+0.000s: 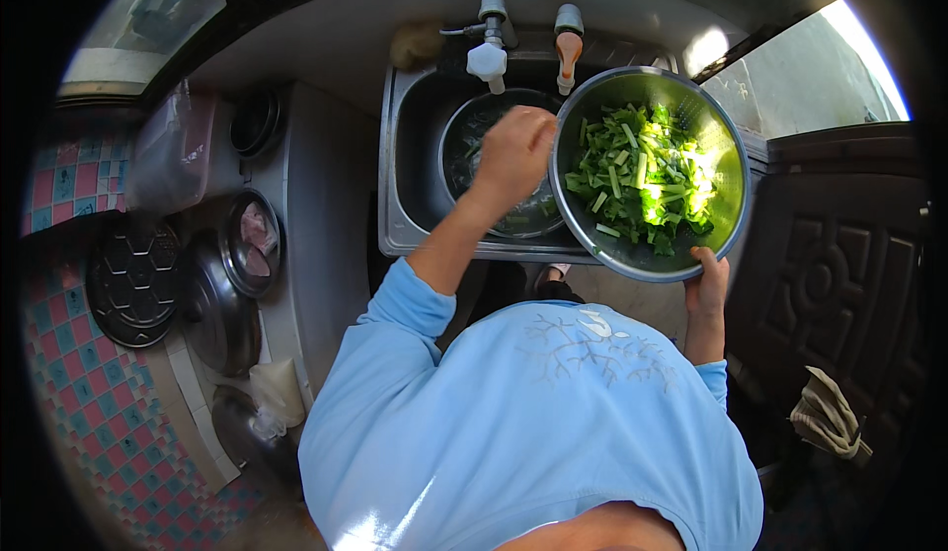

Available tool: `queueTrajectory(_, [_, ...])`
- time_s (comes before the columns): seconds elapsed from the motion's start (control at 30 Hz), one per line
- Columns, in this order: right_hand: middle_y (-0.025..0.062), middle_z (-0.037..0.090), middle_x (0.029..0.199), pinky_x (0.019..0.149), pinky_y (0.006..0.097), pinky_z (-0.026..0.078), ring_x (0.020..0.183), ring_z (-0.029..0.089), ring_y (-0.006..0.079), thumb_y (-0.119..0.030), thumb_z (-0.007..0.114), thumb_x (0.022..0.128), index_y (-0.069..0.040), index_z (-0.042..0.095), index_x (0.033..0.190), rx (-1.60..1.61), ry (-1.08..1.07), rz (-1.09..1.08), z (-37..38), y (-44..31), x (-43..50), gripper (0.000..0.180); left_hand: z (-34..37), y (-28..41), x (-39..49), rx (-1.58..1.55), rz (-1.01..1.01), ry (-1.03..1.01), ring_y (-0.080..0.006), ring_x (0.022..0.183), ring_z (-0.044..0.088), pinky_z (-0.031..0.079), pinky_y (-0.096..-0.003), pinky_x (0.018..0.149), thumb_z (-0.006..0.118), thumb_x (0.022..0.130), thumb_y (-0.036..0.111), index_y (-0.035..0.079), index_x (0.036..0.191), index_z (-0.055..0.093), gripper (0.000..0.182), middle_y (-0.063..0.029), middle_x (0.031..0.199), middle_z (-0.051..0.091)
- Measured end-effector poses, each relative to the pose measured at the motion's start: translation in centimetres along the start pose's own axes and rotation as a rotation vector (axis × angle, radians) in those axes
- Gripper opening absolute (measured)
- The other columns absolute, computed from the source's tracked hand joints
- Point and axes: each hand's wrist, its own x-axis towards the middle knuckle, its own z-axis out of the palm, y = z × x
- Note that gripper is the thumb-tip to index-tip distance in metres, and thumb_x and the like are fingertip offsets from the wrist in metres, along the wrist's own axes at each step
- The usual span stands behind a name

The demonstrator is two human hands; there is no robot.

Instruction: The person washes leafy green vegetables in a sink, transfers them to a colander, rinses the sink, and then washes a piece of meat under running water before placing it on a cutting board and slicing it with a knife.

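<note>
My right hand (709, 278) grips the lower right rim of a perforated metal colander (729, 203), its thumb over the edge. Chopped leafy greens with pale stalk pieces (641, 169) lie in the colander, partly sunlit. My left hand (516, 145) is curled and slightly blurred beside the colander's left rim, above a round basin (448, 169). The left fingers are mostly hidden, and whether they hold or touch anything is unclear. Water and a few green bits show in the basin, which stands inside a stainless steel sink (411, 214). The colander overlaps the sink's right side.
Two taps, one white (487, 61) and one with an orange body (569, 51), project over the sink. On the left counter sit a bowl of raw meat (257, 238), a lidded pan (222, 314) and a plastic container (178, 155). A folded cloth (828, 414) hangs at right.
</note>
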Motion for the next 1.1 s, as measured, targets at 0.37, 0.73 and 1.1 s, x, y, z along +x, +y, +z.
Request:
queueTrajectory(0.37, [0.0068, 0.061, 0.091, 0.071, 0.0298, 0.052, 0.080, 0.061, 0.0168, -0.002, 0.058, 0.079, 0.003, 0.056, 0.102, 0.013, -0.009, -0.001, -0.7, 0.1, 0.4, 0.024, 5.0, -18.9, 0.7, 0.480, -0.361, -0.496, -0.0385, 0.118, 0.047, 0.042, -0.0509, 0.096, 0.042, 0.095, 0.038, 0.015, 0.129, 0.050, 0.042, -0.0161, 0.129, 0.050])
queueTrajectory(0.73, [0.0080, 0.061, 0.094, 0.072, 0.0309, 0.052, 0.082, 0.061, 0.0179, -0.002, 0.058, 0.077, 0.003, 0.056, 0.103, 0.019, -0.006, -0.012, 0.5, -0.1, -0.3, 0.026, 10.4, -16.2, -4.8, 0.243, -0.205, -1.000, -0.0408, 0.106, 0.059, 0.046, -0.0456, 0.093, 0.049, 0.090, 0.031, 0.008, 0.119, 0.062, 0.038, -0.0235, 0.119, 0.059])
queueTrajectory(1.1, [0.0078, 0.062, 0.092, 0.069, 0.0304, 0.052, 0.081, 0.062, 0.0171, -0.003, 0.059, 0.078, 0.003, 0.057, 0.103, 0.027, -0.047, -0.020, 0.3, 0.1, 0.1, 0.026, 7.0, -12.6, -10.0, 0.285, -0.205, -1.101, -0.0421, 0.103, 0.058, 0.045, -0.0473, 0.091, 0.046, 0.093, 0.036, 0.014, 0.124, 0.058, 0.040, -0.0239, 0.112, 0.058])
